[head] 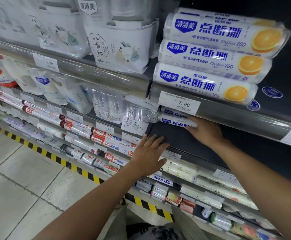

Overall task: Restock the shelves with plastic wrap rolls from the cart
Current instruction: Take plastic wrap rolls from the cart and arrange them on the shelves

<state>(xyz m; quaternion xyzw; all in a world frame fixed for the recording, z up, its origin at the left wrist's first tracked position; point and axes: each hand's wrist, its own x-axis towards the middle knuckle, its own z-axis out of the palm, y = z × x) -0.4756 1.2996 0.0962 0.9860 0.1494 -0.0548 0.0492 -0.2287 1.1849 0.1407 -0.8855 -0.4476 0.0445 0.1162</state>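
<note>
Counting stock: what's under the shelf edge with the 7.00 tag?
Two stacked blue-labelled rolls; the right hand rests on the lower one. The shelf edge and hand cover their right ends and anything behind.

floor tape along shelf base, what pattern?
Floor tape: black and yellow diagonal stripes; shows best in the head view.

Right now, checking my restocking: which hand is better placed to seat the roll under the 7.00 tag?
Right. The right hand touches the white roll on the dark shelf; the left hand is open at the shelf's front edge, away from it.
</note>
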